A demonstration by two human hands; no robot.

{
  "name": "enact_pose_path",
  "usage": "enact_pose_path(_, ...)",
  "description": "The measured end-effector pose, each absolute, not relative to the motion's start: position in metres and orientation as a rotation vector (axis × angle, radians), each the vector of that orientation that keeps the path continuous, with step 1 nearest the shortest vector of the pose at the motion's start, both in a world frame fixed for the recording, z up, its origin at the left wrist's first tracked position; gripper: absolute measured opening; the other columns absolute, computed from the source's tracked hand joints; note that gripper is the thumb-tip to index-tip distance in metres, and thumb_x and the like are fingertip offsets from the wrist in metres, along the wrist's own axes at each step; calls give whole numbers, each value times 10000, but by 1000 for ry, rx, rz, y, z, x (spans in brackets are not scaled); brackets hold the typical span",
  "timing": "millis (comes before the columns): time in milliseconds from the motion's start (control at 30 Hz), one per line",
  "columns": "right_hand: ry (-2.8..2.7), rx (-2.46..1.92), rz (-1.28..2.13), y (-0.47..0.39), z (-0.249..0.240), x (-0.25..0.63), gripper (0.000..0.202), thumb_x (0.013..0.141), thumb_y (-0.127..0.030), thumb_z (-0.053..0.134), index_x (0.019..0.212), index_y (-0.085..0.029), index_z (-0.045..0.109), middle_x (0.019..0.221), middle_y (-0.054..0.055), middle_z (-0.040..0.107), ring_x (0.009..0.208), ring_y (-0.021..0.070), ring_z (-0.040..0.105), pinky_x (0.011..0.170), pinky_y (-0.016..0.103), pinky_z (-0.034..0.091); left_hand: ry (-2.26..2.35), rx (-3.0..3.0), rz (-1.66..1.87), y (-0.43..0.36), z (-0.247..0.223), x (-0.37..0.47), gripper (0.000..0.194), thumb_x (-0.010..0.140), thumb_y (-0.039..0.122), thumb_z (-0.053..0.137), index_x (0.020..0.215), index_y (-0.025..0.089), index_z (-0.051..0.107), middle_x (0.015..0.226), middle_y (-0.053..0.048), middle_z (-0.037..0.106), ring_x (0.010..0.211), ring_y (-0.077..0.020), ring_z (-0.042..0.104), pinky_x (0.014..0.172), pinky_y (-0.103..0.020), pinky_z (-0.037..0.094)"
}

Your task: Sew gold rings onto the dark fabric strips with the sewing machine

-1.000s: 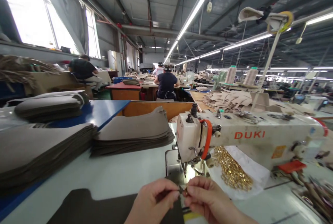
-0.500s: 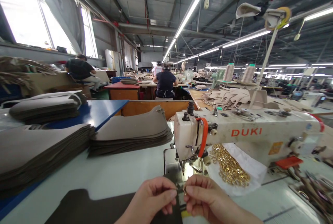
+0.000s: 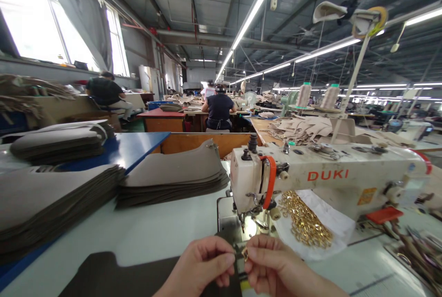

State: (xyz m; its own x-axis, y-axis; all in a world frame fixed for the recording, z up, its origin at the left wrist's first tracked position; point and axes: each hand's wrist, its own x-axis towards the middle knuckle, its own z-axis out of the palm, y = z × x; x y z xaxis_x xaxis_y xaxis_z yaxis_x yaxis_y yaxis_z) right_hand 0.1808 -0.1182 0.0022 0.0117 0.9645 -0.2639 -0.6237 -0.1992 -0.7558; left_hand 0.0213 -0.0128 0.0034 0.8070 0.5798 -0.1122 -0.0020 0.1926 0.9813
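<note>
My left hand (image 3: pixel 203 262) and my right hand (image 3: pixel 272 267) meet at the bottom centre, just in front of the needle of a white DUKI sewing machine (image 3: pixel 324 179). Between their fingertips they pinch a small gold ring (image 3: pixel 245 254) with a narrow dark strap threaded at it. A dark brown leather piece (image 3: pixel 113 276) lies on the white table under my left wrist. A heap of gold rings (image 3: pixel 305 223) sits on white paper behind the needle, to the right of my hands.
Stacks of grey-brown cut pieces (image 3: pixel 176 175) (image 3: pixel 44 200) (image 3: pixel 58 142) lie on the table to the left. Tools (image 3: pixel 417 253) lie at the right edge. Thread cones (image 3: pixel 304 96) stand behind the machine. Two people (image 3: pixel 219 110) (image 3: pixel 105 92) sit at far benches with their backs turned.
My hands stay pinched on the ring and strap, shifting only slightly. The view has drifted a little to the left.
</note>
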Motion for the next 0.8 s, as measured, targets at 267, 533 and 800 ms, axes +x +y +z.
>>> enact_pose_path(267, -444, -1005, 1661, -111, -5, 173, 421, 503, -349, 913, 695, -131, 609, 591, -7, 678, 470, 76, 631, 455, 125, 437, 511, 1353, 425, -16, 0, 21, 409, 607, 522, 807, 686, 159, 635, 576, 9, 656, 475, -94, 554, 523, -222, 453)
enact_pose_path(533, -877, -1105, 1272, -117, -10, 184, 377, 669, -434, 817, 858, -151, 654, 750, 20, 699, 703, 134, 676, 676, 242, 505, 548, 1374, 462, -14, -8, 22, 363, 629, 430, 806, 700, 177, 556, 541, 39, 631, 452, -78, 529, 490, -204, 427)
enact_pose_path(800, -897, -1105, 1236, -98, -16, 178, 449, 566, -489, 856, 743, -144, 629, 635, -4, 647, 579, 125, 636, 596, 250, 501, 578, 1251, 454, -9, -4, 20, 437, 676, 579, 738, 783, 178, 601, 629, -6, 684, 532, -113, 609, 535, -219, 453)
